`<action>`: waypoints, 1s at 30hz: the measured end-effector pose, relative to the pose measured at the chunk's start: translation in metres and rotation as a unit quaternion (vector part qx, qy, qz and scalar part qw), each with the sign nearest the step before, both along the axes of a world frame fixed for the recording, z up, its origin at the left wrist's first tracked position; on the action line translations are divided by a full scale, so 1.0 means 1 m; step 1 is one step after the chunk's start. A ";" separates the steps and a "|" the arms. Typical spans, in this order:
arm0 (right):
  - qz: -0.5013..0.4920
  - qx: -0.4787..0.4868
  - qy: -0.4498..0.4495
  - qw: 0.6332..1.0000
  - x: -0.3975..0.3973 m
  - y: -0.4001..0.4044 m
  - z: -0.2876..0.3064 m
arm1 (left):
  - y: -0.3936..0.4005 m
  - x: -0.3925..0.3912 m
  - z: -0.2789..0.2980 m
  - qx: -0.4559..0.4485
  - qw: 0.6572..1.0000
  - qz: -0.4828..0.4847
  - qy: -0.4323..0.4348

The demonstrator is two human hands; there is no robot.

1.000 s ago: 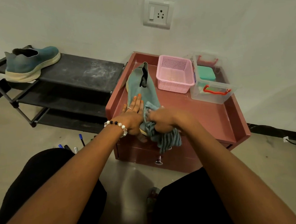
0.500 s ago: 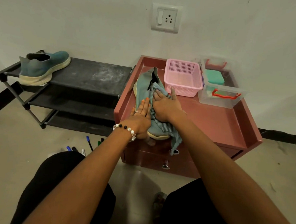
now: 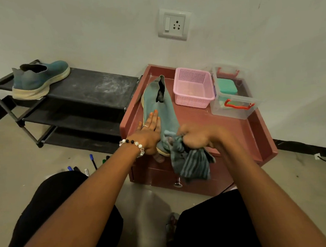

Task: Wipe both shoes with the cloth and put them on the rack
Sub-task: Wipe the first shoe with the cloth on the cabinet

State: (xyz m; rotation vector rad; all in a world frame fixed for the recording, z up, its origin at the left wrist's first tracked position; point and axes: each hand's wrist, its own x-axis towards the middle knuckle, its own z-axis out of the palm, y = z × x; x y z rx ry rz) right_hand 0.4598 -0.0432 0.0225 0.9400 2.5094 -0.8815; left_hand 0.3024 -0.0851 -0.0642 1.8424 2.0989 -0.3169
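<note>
Wiping shoe (image 3: 158, 108) on desk (image 3: 233, 126) beside rack (image 3: 91, 85): left hand (image 3: 149, 131) flat, steadying it; right hand (image 3: 195, 136) clenching cloth (image 3: 191, 161) at toe; second shoe (image 3: 39, 79) already racked.

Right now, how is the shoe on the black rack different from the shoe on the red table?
The rack shoe stands alone on the rack, untouched; the table shoe lies on the red table under the left hand, whose fingers lie flat on it.
The rack shoe shows its side and thick pale sole; the table shoe shows mostly its top.
The right hand grips the cloth at the table shoe's near end.
Both are teal slip-ons.
</note>
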 end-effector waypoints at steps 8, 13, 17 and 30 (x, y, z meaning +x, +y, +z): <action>-0.416 -0.132 0.319 0.841 0.042 0.035 0.001 | -0.003 0.008 0.025 -0.083 0.996 -0.015 0.040; -0.377 -0.173 0.375 0.829 0.013 0.021 -0.008 | -0.013 0.013 0.038 -0.070 0.995 -0.063 -0.020; -0.124 -0.016 0.163 0.979 -0.010 -0.002 -0.021 | -0.014 0.014 0.029 -0.102 0.993 -0.051 0.007; -0.010 0.184 -0.028 0.983 -0.030 0.015 -0.044 | -0.013 0.015 0.018 -0.097 0.995 -0.025 0.023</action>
